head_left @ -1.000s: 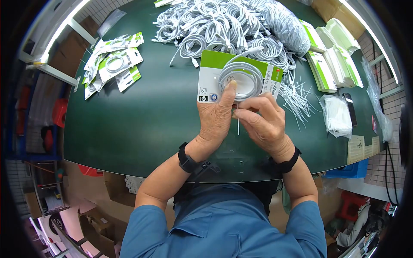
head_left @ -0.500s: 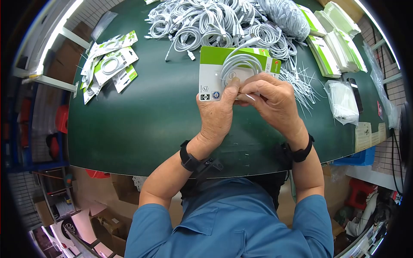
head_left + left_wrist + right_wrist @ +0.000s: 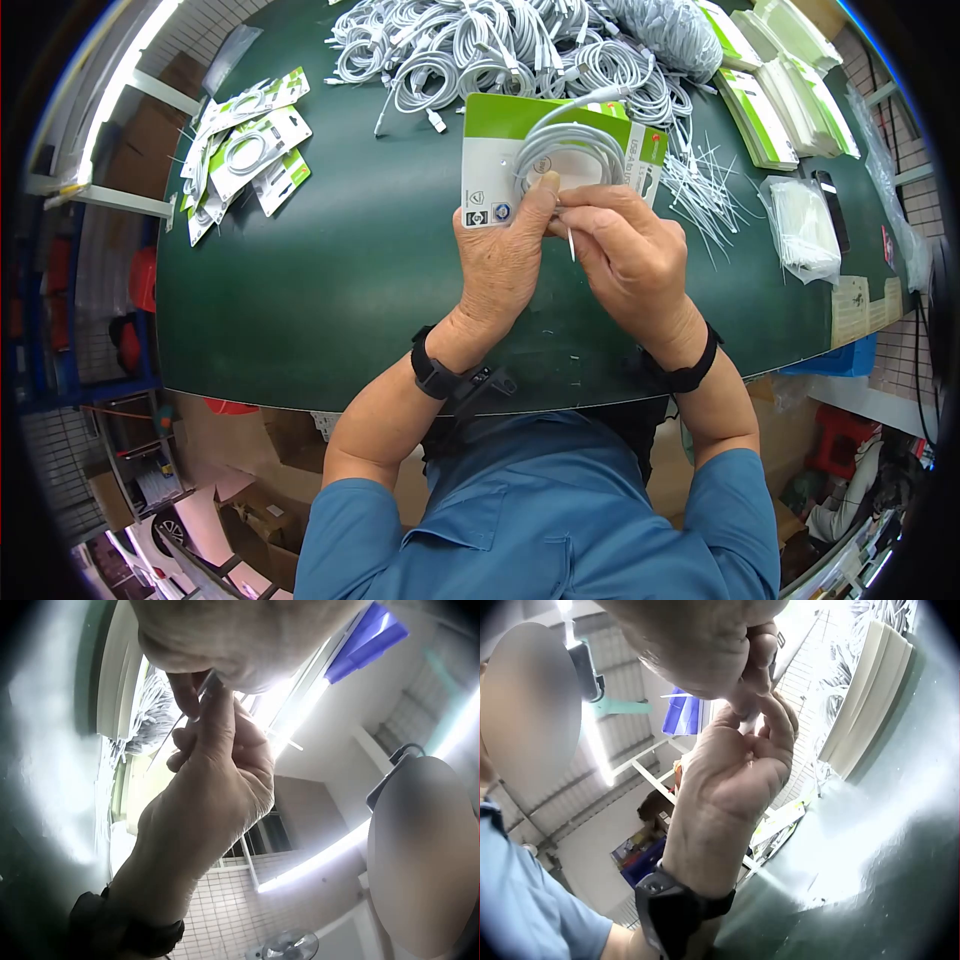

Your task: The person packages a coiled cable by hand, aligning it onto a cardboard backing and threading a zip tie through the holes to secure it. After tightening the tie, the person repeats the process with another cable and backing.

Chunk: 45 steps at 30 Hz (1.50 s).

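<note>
In the head view my left hand [image 3: 497, 245] holds a green-and-white packaging card [image 3: 487, 150] by its lower edge, thumb on the front. A coiled white USB cable [image 3: 575, 131] lies against the card, its plug pointing to the upper right. With curled fingers, my right hand [image 3: 635, 250] pinches a thin white cable tie [image 3: 572, 245] at the coil's lower edge, one end sticking down. The two hands meet there, fingertips close together. In the left wrist view the right hand [image 3: 217, 765] shows below the left one; fingers hide much of the tie.
A big heap of coiled cables [image 3: 500, 45] covers the table's back. Finished-looking carded cables [image 3: 245, 150] lie left. To the right are loose cable ties [image 3: 708, 195], stacked cards [image 3: 755, 115], a bag of ties [image 3: 800, 230] and a dark phone [image 3: 832, 210].
My right hand moved up over the coil's lower right, then slightly back, still pinching the tie. The tie's end swung sideways, then down again. My left hand keeps holding the card.
</note>
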Each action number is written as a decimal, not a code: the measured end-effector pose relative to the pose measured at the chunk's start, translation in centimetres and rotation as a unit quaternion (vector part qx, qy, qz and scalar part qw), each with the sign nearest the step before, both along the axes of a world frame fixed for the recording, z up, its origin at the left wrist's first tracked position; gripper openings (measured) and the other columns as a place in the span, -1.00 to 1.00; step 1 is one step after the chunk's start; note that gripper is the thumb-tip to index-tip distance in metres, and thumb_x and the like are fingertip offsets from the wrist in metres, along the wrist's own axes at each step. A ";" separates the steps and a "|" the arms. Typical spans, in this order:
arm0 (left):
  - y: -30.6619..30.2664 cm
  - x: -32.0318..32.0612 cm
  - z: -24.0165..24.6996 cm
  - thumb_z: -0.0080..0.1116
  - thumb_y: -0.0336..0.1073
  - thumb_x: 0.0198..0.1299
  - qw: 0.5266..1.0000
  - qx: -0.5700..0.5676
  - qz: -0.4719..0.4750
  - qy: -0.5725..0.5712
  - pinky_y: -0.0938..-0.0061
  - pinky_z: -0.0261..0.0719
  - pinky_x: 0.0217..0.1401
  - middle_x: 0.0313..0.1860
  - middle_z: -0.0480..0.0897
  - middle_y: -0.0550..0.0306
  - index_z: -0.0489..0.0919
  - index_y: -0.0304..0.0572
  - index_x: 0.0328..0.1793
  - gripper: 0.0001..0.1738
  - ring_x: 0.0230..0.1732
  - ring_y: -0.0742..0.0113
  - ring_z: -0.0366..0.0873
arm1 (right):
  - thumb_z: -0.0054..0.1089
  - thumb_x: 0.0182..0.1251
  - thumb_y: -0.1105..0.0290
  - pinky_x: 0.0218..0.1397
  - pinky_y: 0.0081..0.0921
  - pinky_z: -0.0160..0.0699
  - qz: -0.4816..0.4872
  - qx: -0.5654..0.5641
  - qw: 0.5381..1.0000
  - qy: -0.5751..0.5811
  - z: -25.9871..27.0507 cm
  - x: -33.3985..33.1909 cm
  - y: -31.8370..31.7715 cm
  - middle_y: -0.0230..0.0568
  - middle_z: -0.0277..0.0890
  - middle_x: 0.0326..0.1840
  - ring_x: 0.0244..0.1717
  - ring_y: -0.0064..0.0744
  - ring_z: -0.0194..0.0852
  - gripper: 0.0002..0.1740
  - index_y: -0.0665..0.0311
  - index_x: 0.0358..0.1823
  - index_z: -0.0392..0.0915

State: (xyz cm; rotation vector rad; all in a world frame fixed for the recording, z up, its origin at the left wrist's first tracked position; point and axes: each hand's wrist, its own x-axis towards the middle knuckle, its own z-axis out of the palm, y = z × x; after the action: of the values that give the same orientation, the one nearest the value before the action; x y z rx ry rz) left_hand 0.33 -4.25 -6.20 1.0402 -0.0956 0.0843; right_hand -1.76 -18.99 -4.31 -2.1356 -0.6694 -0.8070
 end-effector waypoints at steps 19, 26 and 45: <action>0.5 0.1 1.0 0.35 -0.39 0.55 0.999 -0.014 0.012 -0.038 0.45 0.86 -0.10 0.04 0.79 0.07 0.65 -0.36 0.28 -0.71 -0.08 0.43 0.78 | 0.51 0.03 0.69 -0.22 -0.37 0.87 0.050 0.013 0.993 -0.104 -0.4 -0.3 0.5 -0.15 0.74 -0.09 -0.21 -0.23 0.84 -0.73 0.37 -0.19 0.77; 0.2 0.0 0.7 0.35 -0.40 0.54 0.999 -0.024 0.009 -0.035 0.45 0.85 -0.05 0.07 0.78 0.06 0.63 -0.36 0.30 -0.69 -0.02 0.43 0.77 | 0.54 0.03 0.70 -0.18 -0.35 0.87 0.083 0.041 0.991 -0.101 -0.3 -0.4 0.4 -0.11 0.75 -0.09 -0.19 -0.18 0.85 -0.75 0.39 -0.21 0.78; -0.2 -0.4 0.4 0.33 -0.36 0.56 0.999 0.005 -0.037 -0.001 0.51 0.84 -0.30 -0.03 0.82 0.04 0.68 -0.41 0.24 -0.72 -0.22 0.42 0.80 | 0.63 0.35 0.57 -0.42 -0.59 0.62 -0.001 0.201 0.979 -0.019 -1.1 0.9 -0.3 -0.15 0.75 -0.28 -0.48 -0.55 0.65 -0.78 0.35 -0.17 0.66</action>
State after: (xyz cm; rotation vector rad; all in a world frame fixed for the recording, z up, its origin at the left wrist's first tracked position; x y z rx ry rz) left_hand -0.05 -4.47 -5.79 1.0460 -0.1372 0.0180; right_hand -0.82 -19.33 -5.45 -1.7581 -0.4752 -0.9023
